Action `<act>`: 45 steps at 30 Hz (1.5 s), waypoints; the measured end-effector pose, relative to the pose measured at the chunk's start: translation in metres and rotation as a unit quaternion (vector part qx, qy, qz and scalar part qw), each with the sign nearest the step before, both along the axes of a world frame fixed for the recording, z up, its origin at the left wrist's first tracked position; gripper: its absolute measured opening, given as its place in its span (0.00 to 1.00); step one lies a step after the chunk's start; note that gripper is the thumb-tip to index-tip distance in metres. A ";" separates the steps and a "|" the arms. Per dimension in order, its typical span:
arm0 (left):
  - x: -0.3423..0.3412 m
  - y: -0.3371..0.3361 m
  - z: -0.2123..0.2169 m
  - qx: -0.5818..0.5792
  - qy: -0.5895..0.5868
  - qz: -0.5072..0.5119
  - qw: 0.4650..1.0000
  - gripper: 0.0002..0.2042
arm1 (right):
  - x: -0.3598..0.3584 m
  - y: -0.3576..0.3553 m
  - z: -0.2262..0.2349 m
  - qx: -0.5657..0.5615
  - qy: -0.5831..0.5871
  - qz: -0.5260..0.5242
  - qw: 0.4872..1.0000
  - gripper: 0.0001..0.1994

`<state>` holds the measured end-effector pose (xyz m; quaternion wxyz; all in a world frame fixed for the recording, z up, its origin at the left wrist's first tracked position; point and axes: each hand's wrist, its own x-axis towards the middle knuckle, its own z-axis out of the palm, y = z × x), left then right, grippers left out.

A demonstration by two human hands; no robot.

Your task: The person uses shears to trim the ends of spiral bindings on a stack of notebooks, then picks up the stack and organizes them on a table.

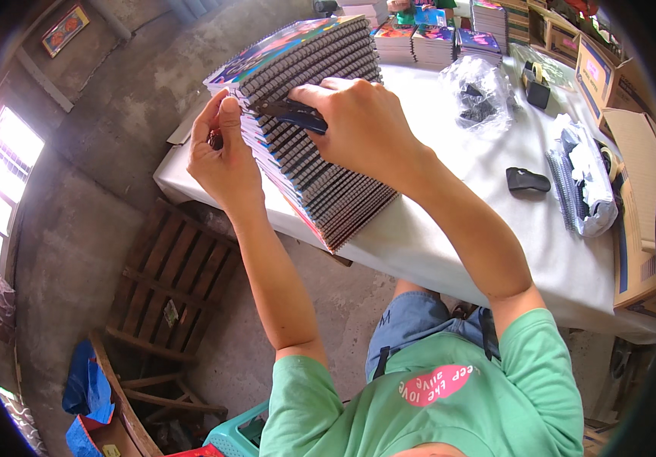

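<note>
A tall stack of spiral-bound notebooks [313, 183] stands at the table's near left corner, its coiled edges facing me. The top notebook has a colourful cover. In my right hand [362, 122] is a pair of pliers [301, 116] with dark blue handles. The jaws point left and reach the coil ends near the top of the stack. My left hand [227, 156] is closed beside that same corner, thumb and fingers together close to the plier tips. Something small and dark red shows between its fingers, too small to name.
More notebook stacks [432, 46] stand along the table's [450, 175] far side. On the right lie a clear plastic bag [478, 91], a black pouch-like item [528, 180], a bag of coils [583, 179], a tape dispenser [535, 84] and cardboard boxes [633, 190]. A wooden slatted bench [168, 282] is at lower left.
</note>
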<state>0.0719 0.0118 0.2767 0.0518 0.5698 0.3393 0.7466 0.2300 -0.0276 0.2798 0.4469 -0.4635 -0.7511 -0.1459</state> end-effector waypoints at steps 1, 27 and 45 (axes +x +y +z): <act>-0.001 -0.001 0.000 -0.003 -0.005 -0.004 1.000 0.11 | 0.001 -0.004 0.002 -0.016 0.001 0.002 1.000 0.17; -0.004 -0.019 0.009 0.042 0.104 0.150 0.982 0.11 | 0.002 0.000 0.016 -0.036 0.017 0.005 0.999 0.17; 0.329 0.109 -0.189 -0.502 -0.577 -0.576 0.290 0.14 | 0.231 -0.214 -0.230 -0.097 0.317 -0.297 0.895 0.19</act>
